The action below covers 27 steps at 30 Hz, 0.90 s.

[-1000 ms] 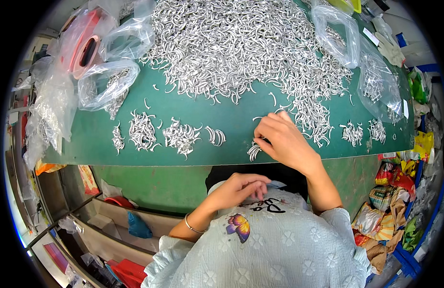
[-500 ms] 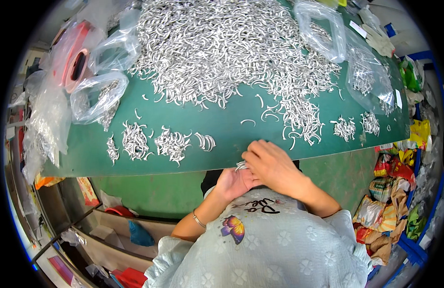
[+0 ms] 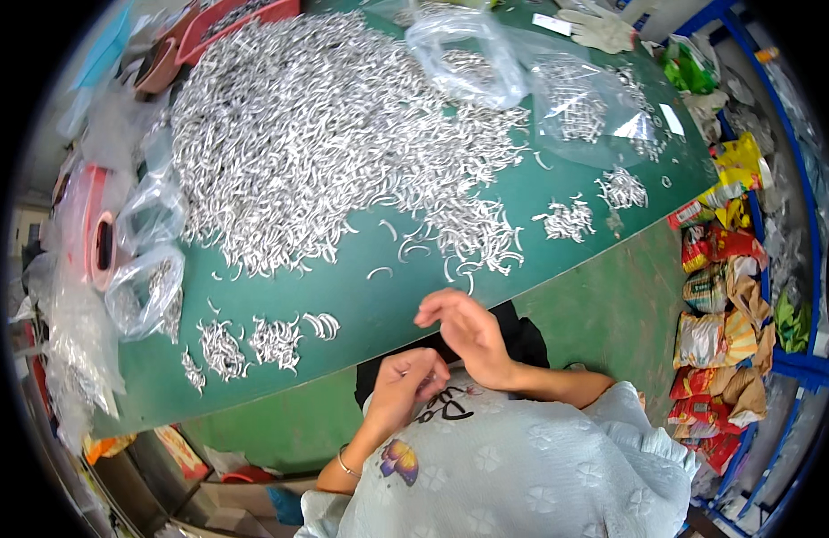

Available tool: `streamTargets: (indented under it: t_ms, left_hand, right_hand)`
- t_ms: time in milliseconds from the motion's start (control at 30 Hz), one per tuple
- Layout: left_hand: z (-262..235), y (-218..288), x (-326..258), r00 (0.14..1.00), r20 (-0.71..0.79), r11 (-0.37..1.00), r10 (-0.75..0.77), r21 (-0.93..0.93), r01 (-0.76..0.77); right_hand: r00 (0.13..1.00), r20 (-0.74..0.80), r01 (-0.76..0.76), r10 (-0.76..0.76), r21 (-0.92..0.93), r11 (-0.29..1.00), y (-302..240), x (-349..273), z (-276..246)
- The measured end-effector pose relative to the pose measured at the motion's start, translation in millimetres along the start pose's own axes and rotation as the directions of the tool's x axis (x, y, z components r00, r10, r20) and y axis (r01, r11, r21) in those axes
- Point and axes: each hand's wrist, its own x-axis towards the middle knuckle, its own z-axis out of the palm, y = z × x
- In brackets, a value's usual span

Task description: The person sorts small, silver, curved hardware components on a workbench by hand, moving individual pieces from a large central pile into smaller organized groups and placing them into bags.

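Note:
My left hand (image 3: 409,377) is closed in front of my shirt, just off the table's near edge, its fingers curled inward. Whatever lies inside it, if anything, is hidden. Beside it, my right hand (image 3: 468,334) is raised at the edge with its fingers stretched out and nothing visible in them. A large heap of small curved silvery pieces (image 3: 316,143) covers the far part of the green table (image 3: 343,300). Left of my hands, a short row of the same pieces (image 3: 321,325) lies next to a small pile (image 3: 276,344), with another pile (image 3: 223,351) further left.
Clear plastic bags (image 3: 146,291) stand at the left edge, near a red bin (image 3: 244,25) at the back. Two small piles (image 3: 567,220) and a bag of pieces (image 3: 571,108) are on the right. Colourful packages (image 3: 715,336) fill a blue-framed rack (image 3: 804,369).
The view has turned, so the table now slants. My left hand has gone from palm up with curved pieces to closed. My right hand has parted from it and stretched its fingers.

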Motion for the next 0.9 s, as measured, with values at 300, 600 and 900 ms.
streamTargets:
  t_ms: [300, 600, 900]
  left_hand:
    - [53, 9, 46, 0.536, 0.196, 0.295, 0.821, 0.658, -0.693]
    - [58, 13, 47, 0.269, 0.34, -0.024, 0.901, 0.659, -0.752]
    - [23, 12, 47, 0.227, 0.177, 0.034, 0.958, 0.713, -0.7]
  right_hand:
    - [0.925, 0.115, -0.285, 0.362, 0.841, 0.461, 5, 29, 6]
    - [0.837, 0.157, -0.359, 0.525, 0.88, 0.31, 7, 31, -4]
    - [0.938, -0.22, 0.136, 0.267, 0.944, 0.299, -51, 25, -127]
